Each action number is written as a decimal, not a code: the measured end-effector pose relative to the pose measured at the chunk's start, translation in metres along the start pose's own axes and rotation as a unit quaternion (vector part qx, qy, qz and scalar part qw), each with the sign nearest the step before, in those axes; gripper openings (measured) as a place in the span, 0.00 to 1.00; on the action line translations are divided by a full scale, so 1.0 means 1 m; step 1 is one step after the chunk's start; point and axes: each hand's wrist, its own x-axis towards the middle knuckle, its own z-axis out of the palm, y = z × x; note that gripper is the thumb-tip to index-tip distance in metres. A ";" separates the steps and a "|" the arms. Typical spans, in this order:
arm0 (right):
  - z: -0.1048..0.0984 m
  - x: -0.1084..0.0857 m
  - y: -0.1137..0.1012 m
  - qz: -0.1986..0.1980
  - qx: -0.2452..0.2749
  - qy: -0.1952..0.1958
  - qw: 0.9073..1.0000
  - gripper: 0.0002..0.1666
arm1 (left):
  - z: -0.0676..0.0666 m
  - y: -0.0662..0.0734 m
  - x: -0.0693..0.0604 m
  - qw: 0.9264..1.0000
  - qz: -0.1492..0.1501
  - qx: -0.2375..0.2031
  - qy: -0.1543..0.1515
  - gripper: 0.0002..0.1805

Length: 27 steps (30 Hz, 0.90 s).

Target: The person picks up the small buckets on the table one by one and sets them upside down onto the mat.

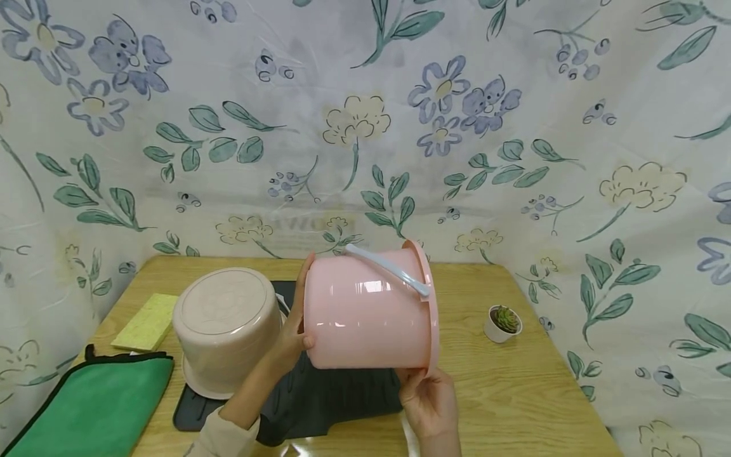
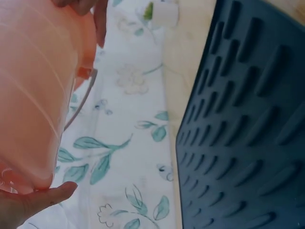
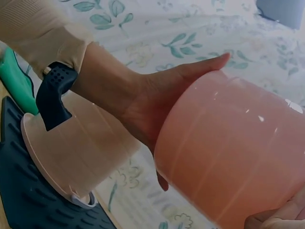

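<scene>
A pink bucket (image 1: 365, 311) with a pale blue handle (image 1: 394, 270) is held tipped on its side in the air, its mouth toward the right. My left hand (image 1: 291, 339) holds its base end; in the right wrist view the hand (image 3: 147, 98) spreads across the base, thumb along the edge. At the rim, my right hand (image 1: 431, 400) grips from below, and its fingers (image 2: 86, 5) show at the top of the left wrist view. The inside of the bucket is hidden. A beige bucket (image 1: 228, 311) stands upside down on a dark ridged mat (image 1: 354, 393) beside my left forearm.
Left on the wooden table (image 1: 502, 406) lie a yellow sponge-like slab (image 1: 147, 322) and a green cloth (image 1: 108, 397) with black edging. A small potted succulent (image 1: 504, 322) stands to the right. Floral fabric (image 1: 354, 158) closes in the back and sides.
</scene>
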 end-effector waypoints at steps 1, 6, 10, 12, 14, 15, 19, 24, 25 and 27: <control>-0.001 0.000 0.001 0.000 -0.003 0.002 1.000 0.18 | -0.001 0.000 -0.001 1.000 -0.005 -0.001 -0.002 0.64; -0.007 0.002 0.005 -0.001 -0.014 0.009 1.000 0.19 | -0.008 0.000 -0.004 1.000 -0.019 0.008 -0.014 0.66; -0.010 0.003 0.006 -0.003 -0.012 0.007 1.000 0.19 | -0.012 0.002 -0.007 0.999 -0.018 0.028 -0.027 0.69; -0.010 0.003 0.007 -0.004 -0.008 0.003 1.000 0.19 | -0.013 0.005 -0.008 0.999 -0.013 0.035 -0.029 0.70; -0.010 0.003 0.007 -0.003 -0.004 -0.002 1.000 0.18 | -0.012 0.008 -0.008 0.999 -0.007 0.033 -0.026 0.70; -0.010 0.003 0.007 -0.003 -0.003 -0.006 1.000 0.18 | -0.011 0.009 -0.008 0.999 -0.004 0.030 -0.023 0.70; -0.012 0.002 0.007 0.004 -0.004 -0.027 1.000 0.16 | -0.006 0.014 -0.009 0.998 0.015 0.065 0.007 0.69; -0.017 0.004 0.005 0.026 -0.008 -0.068 0.997 0.13 | 0.001 0.019 -0.010 0.988 0.049 0.139 0.041 0.68; -0.017 0.005 0.004 0.031 -0.008 -0.076 0.997 0.12 | 0.002 0.020 -0.010 0.986 0.057 0.147 0.046 0.68; -0.019 0.005 0.002 0.039 -0.012 -0.086 0.996 0.10 | 0.005 0.022 -0.011 0.982 0.074 0.163 0.055 0.69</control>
